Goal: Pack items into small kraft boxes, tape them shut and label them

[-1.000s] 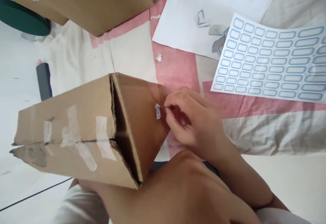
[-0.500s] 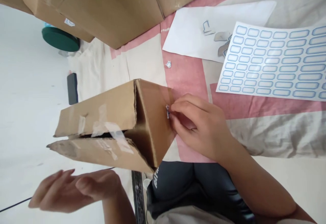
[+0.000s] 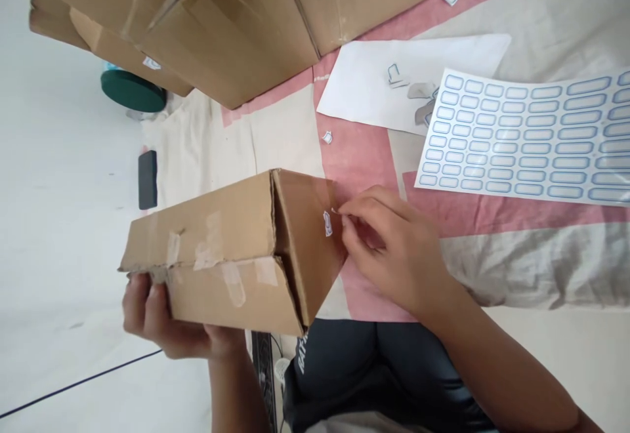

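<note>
A small cardboard box point(image 3: 231, 249) stands in front of me, strips of clear tape along its flaps. On its right side sits a small blue-edged sticker point(image 3: 327, 223). My left hand point(image 3: 180, 321) grips the box's lower left flap, with fingertips over the flap's edge. Just right of the sticker, my right hand point(image 3: 388, 249) pinches a tiny white scrap point(image 3: 335, 210) between thumb and forefinger. A sheet of blue-framed labels point(image 3: 522, 138) lies to the right, partly over a white sheet point(image 3: 364, 85) with loose label pieces.
Large cardboard boxes point(image 3: 236, 33) fill the top. A green round lid point(image 3: 132, 90) and a dark flat object point(image 3: 147, 180) are at the left. Small label scraps lie on the pink and cream cloth point(image 3: 359, 151). A dark cable point(image 3: 83, 382) crosses the lower left.
My left hand has moved up onto the box and its flaps are now pressed closer together. My right hand has drawn slightly away from the sticker, which now shows more fully.
</note>
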`<action>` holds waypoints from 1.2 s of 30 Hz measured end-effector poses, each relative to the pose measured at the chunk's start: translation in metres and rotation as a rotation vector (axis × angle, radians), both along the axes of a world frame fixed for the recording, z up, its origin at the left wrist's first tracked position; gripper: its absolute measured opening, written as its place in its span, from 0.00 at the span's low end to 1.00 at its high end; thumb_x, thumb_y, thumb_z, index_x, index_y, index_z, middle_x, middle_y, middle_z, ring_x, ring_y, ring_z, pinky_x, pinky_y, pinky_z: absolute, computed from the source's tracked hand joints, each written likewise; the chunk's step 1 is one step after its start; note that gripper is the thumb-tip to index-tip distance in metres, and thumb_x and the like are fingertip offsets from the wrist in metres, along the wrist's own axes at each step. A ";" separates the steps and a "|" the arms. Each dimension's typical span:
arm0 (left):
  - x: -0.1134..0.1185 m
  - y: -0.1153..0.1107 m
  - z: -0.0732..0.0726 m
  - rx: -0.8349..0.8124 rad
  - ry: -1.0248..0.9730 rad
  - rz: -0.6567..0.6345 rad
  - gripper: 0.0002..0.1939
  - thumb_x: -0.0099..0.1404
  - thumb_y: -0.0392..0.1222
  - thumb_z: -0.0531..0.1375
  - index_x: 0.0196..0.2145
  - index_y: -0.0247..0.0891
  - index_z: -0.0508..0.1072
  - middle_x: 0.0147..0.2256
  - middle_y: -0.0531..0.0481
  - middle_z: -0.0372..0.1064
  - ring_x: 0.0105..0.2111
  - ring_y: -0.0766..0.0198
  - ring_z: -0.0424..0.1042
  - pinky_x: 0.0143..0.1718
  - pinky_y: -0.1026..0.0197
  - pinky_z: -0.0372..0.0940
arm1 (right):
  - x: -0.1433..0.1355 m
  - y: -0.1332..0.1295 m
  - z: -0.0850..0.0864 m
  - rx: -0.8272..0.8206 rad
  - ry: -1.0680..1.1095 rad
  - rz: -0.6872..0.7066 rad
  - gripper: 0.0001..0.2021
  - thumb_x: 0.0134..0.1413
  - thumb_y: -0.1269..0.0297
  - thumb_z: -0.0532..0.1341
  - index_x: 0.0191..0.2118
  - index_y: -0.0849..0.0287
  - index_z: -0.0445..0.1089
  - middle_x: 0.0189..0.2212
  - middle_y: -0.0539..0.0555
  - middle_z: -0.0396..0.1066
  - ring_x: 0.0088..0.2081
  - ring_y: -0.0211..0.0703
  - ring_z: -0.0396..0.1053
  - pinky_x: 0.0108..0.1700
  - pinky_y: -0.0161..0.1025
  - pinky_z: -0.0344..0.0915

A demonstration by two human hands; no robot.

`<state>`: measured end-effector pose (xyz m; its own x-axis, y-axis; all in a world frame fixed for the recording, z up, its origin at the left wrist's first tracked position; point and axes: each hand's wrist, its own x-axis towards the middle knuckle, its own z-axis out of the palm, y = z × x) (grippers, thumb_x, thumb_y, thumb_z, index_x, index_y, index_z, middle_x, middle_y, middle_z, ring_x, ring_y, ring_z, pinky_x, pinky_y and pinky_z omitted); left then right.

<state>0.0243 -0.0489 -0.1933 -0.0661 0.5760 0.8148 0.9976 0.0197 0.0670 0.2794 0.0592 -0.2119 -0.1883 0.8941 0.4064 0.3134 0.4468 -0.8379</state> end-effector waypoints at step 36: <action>0.011 -0.015 0.014 -0.134 -0.198 -0.055 0.24 0.68 0.46 0.58 0.59 0.40 0.67 0.63 0.37 0.62 0.67 0.43 0.56 0.67 0.36 0.52 | 0.022 -0.030 0.035 -0.296 0.047 0.252 0.08 0.58 0.65 0.63 0.41 0.53 0.79 0.47 0.55 0.73 0.47 0.48 0.74 0.47 0.44 0.72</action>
<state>0.0353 -0.0641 -0.1790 -0.1825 0.6851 0.7053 0.9650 -0.0127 0.2620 0.3012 0.0291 -0.1770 -0.4042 0.9021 0.1511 0.1833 0.2417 -0.9529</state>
